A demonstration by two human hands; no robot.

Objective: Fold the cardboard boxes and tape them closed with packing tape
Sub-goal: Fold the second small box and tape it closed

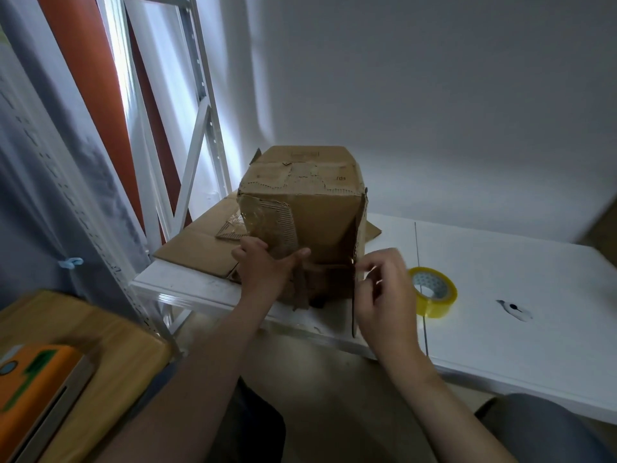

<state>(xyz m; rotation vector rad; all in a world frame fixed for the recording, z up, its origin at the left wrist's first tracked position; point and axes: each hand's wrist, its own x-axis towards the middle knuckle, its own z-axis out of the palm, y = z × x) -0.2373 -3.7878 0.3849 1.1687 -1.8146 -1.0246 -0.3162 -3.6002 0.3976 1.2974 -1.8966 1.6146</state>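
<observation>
A worn brown cardboard box (310,208) lies on its side on the white table (500,295), its open end facing me. My left hand (267,265) presses the torn near-left flap with the thumb stretched across it. My right hand (384,289) pinches the edge of the right side flap (355,295), which stands on edge toward me. A roll of yellowish clear packing tape (434,292) lies flat on the table just right of my right hand, apart from it.
A flattened cardboard sheet (197,248) lies under and left of the box. A white metal shelf frame (187,162) stands at the left. A wooden surface with an orange box (36,389) sits at lower left. A dark mark (512,308) stains the table.
</observation>
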